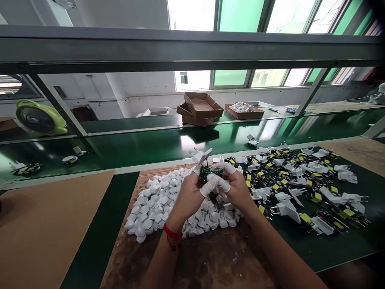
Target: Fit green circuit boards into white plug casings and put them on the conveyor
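Both hands meet over a pile of small white rounded plastic pieces point(159, 200). Between them is a green circuit board point(207, 172), joined by wires to a white two-pin plug piece point(200, 155) that sticks up above the fingers. My left hand point(194, 188), with white finger covers and a red cord at the wrist, is closed on the board's left side. My right hand point(233, 184), also in white finger covers, grips the board's right side. The fingers hide part of the board's lower edge.
To the right lie many circuit boards with white plug pieces point(288, 180). A green conveyor belt point(144, 144) runs behind, carrying several such assemblies. Beyond it stand cardboard trays point(203, 106), a box of white parts point(244, 110) and a green fan point(40, 118). A metal beam point(180, 50) crosses above.
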`<state>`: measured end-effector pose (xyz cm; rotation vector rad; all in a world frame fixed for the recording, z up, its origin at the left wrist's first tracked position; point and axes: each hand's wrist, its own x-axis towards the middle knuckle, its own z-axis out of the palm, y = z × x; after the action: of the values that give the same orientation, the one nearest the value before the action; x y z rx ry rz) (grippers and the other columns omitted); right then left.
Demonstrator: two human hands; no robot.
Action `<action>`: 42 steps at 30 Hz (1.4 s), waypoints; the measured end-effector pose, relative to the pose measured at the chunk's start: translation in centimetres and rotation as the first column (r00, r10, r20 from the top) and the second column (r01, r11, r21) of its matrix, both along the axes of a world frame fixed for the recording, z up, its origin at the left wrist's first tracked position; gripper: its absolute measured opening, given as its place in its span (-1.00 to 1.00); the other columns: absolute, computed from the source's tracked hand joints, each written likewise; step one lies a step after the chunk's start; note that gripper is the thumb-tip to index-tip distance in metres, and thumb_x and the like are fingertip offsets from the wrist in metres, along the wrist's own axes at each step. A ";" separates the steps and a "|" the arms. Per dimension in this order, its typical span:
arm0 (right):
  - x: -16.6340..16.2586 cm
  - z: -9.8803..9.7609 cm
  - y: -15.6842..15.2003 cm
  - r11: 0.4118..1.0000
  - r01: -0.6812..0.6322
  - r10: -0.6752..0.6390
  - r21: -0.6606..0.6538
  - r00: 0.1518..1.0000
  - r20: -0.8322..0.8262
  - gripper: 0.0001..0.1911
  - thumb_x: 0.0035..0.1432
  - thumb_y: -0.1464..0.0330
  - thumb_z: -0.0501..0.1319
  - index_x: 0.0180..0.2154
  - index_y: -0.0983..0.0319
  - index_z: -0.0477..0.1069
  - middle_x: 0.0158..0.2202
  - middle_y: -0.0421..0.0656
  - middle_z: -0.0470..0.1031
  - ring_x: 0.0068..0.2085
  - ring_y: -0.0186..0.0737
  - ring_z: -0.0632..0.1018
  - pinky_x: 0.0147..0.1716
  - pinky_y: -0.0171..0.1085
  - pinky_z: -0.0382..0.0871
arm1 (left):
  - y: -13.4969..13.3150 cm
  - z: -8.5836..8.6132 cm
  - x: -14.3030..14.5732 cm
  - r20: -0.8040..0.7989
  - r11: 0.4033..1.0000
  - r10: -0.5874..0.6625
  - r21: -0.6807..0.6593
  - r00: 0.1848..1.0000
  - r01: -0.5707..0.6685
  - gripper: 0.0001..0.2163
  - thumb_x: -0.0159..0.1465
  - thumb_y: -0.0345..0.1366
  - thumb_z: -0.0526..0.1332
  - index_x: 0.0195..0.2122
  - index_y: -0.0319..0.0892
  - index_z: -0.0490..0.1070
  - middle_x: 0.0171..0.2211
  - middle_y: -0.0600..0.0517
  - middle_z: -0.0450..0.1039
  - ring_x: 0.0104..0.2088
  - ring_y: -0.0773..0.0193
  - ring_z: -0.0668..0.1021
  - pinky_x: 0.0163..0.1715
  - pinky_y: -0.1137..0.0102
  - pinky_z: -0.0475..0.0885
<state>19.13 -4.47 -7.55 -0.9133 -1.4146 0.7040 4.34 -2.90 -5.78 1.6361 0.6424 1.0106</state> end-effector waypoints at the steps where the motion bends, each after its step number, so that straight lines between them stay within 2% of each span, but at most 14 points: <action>1: 0.1 0.0 -0.1 1.000 0.013 -0.013 0.019 1.000 0.012 -0.76 0.06 0.28 0.33 -0.19 0.19 0.49 -0.29 -0.15 0.57 -0.33 -0.22 0.53 -0.33 -0.31 0.41 | -0.1 0.1 -0.1 -0.056 0.999 0.021 0.046 0.998 -0.018 -0.63 0.25 -0.17 0.21 0.04 -0.19 0.34 -0.21 -0.03 0.49 -0.32 0.23 0.48 -0.31 0.38 0.39; 4: 0.2 0.2 -0.3 1.000 0.017 -0.017 0.022 1.000 0.012 -0.77 0.06 0.24 0.33 -0.23 0.21 0.49 -0.37 -0.16 0.57 -0.41 -0.23 0.53 -0.42 -0.32 0.40 | -0.3 0.7 -0.4 -0.173 0.981 0.094 0.183 0.980 -0.061 -0.68 0.28 -0.13 0.16 -0.04 -0.22 0.41 -0.31 -0.01 0.49 -0.40 0.24 0.44 -0.35 0.37 0.34; 8: 0.0 0.2 -0.5 1.000 -0.026 0.027 0.006 0.998 -0.058 -0.74 0.06 0.22 0.34 -0.21 0.19 0.48 -0.34 -0.16 0.58 -0.41 -0.22 0.55 -0.42 -0.32 0.43 | -0.4 1.0 -0.4 -0.171 0.960 0.145 0.263 0.974 -0.097 -0.66 0.29 -0.12 0.13 -0.02 -0.23 0.41 -0.31 -0.03 0.51 -0.39 0.21 0.43 -0.34 0.36 0.32; 15: 0.3 0.5 -0.4 0.999 0.003 -0.002 0.054 1.000 -0.008 -0.76 0.07 0.22 0.33 -0.21 0.18 0.51 -0.29 -0.12 0.58 -0.30 -0.14 0.56 -0.24 -0.22 0.46 | -0.3 1.0 -0.1 -0.087 0.961 0.154 0.245 0.984 -0.128 -0.69 0.29 -0.18 0.15 -0.01 -0.20 0.44 -0.14 -0.06 0.55 -0.21 0.11 0.52 -0.23 0.37 0.36; 19: 0.3 0.7 -0.3 0.997 -0.074 0.075 0.017 0.996 -0.052 -0.72 0.04 0.20 0.35 -0.20 0.17 0.52 -0.28 -0.13 0.58 -0.29 -0.15 0.57 -0.26 -0.25 0.46 | -0.3 1.1 -0.2 -0.099 0.961 0.149 0.249 0.984 -0.120 -0.69 0.30 -0.21 0.15 0.02 -0.18 0.42 -0.10 -0.05 0.53 -0.17 0.11 0.52 -0.18 0.37 0.36; 22: 0.3 0.7 -0.2 0.993 -0.116 0.112 -0.029 0.988 -0.103 -0.68 0.01 0.23 0.37 -0.16 0.16 0.50 -0.27 -0.13 0.58 -0.32 -0.18 0.57 -0.31 -0.28 0.46 | -0.4 1.1 -0.3 -0.161 0.946 0.189 0.293 0.969 -0.136 -0.72 0.31 -0.21 0.11 -0.02 -0.19 0.43 -0.21 -0.05 0.53 -0.28 0.15 0.50 -0.29 0.38 0.33; 25: 0.4 0.4 0.0 0.991 -0.128 0.123 -0.034 0.984 -0.130 -0.69 0.02 0.26 0.36 -0.15 0.19 0.51 -0.26 -0.12 0.58 -0.30 -0.17 0.57 -0.21 -0.23 0.46 | -0.6 0.9 -0.3 -0.224 0.924 0.240 0.352 0.945 -0.151 -0.73 0.36 -0.20 0.02 -0.16 -0.20 0.47 -0.40 -0.02 0.47 -0.42 0.20 0.43 -0.39 0.38 0.26; 28: 0.7 -0.1 0.4 0.991 -0.123 0.111 -0.053 0.975 -0.192 -0.74 0.02 0.26 0.36 -0.21 0.21 0.54 -0.33 -0.13 0.58 -0.32 -0.16 0.56 -0.23 -0.20 0.46 | -0.8 0.8 0.0 -0.222 0.918 0.199 0.383 0.955 -0.102 -0.71 0.38 -0.21 -0.02 -0.20 -0.19 0.46 -0.34 -0.04 0.47 -0.37 0.19 0.43 -0.35 0.37 0.26; 31: 0.9 -0.5 0.6 0.992 -0.093 0.071 -0.082 0.968 -0.242 -0.77 -0.02 0.26 0.37 -0.28 0.21 0.56 -0.43 -0.16 0.56 -0.38 -0.16 0.55 -0.33 -0.23 0.47 | -0.9 0.8 0.2 -0.216 0.916 0.144 0.399 0.966 -0.047 -0.74 0.34 -0.19 0.05 -0.15 -0.18 0.46 -0.21 -0.08 0.50 -0.24 0.12 0.46 -0.23 0.33 0.30; 34: 0.8 -0.7 0.6 0.992 -0.089 0.063 -0.087 0.962 -0.264 -0.79 -0.03 0.26 0.37 -0.30 0.19 0.57 -0.45 -0.17 0.56 -0.39 -0.15 0.55 -0.34 -0.22 0.48 | -0.7 0.7 0.3 -0.232 0.919 0.159 0.389 0.960 -0.059 -0.76 0.29 -0.17 0.14 -0.14 -0.18 0.47 -0.16 -0.10 0.51 -0.17 0.07 0.48 -0.17 0.30 0.32; 42: 0.6 0.0 0.2 0.986 -0.139 0.113 -0.091 0.963 -0.244 -0.71 0.01 0.18 0.34 -0.24 0.20 0.58 -0.35 -0.11 0.58 -0.33 -0.11 0.55 -0.28 -0.17 0.48 | -0.5 0.9 -0.4 -0.273 0.915 0.182 0.400 0.944 -0.061 -0.74 0.24 -0.25 0.20 -0.07 -0.20 0.45 -0.19 -0.09 0.52 -0.25 0.11 0.52 -0.27 0.35 0.37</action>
<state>19.73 -4.24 -7.53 -0.7966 -1.2373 0.9620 3.95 -3.45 -4.92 2.1528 0.7964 1.0292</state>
